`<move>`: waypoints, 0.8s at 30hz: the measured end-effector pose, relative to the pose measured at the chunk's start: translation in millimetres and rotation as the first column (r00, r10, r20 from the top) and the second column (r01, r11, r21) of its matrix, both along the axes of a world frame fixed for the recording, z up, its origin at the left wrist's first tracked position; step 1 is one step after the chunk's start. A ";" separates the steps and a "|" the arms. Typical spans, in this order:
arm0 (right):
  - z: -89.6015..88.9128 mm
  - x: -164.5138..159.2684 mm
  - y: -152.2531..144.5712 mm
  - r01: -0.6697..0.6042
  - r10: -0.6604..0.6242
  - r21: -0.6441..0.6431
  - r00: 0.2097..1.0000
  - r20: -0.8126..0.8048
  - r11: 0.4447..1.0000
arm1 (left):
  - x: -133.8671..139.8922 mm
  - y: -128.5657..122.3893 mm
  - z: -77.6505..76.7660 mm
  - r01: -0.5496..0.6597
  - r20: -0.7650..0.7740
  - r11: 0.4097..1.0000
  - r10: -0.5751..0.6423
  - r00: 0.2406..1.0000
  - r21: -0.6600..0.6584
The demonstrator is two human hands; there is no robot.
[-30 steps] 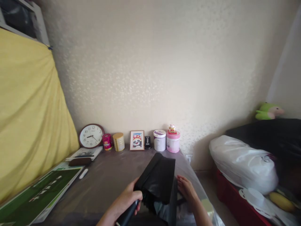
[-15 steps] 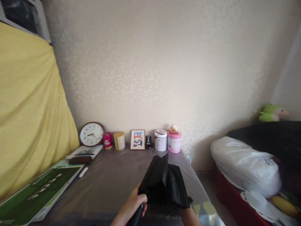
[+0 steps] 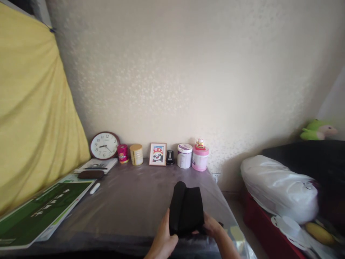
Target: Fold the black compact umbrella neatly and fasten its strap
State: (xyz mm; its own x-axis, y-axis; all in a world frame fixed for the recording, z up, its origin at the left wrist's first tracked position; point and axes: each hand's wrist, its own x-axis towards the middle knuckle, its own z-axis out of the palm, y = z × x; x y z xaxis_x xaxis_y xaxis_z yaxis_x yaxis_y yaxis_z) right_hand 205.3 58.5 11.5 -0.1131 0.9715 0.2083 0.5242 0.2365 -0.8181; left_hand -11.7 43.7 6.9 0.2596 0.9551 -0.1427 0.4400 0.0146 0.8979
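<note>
A black folding umbrella (image 3: 185, 208) is held over the near part of the table, its cloth partly rolled into a tube on the left with a flat flap out to the right. My left hand (image 3: 166, 235) is closed around the lower left of the roll, thumb across its bottom. At the right edge of the flap my right hand (image 3: 211, 225) grips the cloth, with its fingers partly hidden behind it. A small black strap end pokes out beside the right wrist. The umbrella's handle is not visible.
Along the wall stand a clock (image 3: 105, 145), several tins and tubs, a framed panda picture (image 3: 157, 154) and a black device (image 3: 170, 157). Green-covered books (image 3: 45, 212), a brown case (image 3: 91, 174) and a white pen-like item (image 3: 95, 188) lie left. A white bag (image 3: 277, 185) sits right, beyond the table edge.
The loose, spread umbrella cloth has been gathered into a flatter, rolled shape. My left hand has moved off the handle onto the roll, and my right hand now shows at the flap's edge.
</note>
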 end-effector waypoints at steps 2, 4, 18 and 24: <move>4.2 8.6 -1.2 0.032 -0.034 -0.030 0.998 -0.046 0.999 | 3.8 1.1 -8.9 -0.012 -0.061 0.992 0.020 0.998 0.125; 8.9 15.1 0.0 0.085 -0.089 -0.051 0.993 -0.073 0.995 | 6.0 1.6 -13.6 0.010 -0.114 0.983 0.011 0.993 0.181; 32.7 7.0 1.5 0.455 -0.424 -0.066 0.866 0.265 0.888 | 10.5 -1.5 -15.8 0.056 -0.253 0.985 -0.013 0.967 0.164; 43.0 -2.5 -2.2 0.433 -0.408 -0.274 0.901 0.146 0.859 | 9.4 -4.6 -6.6 0.074 -0.272 0.987 -0.033 0.962 0.142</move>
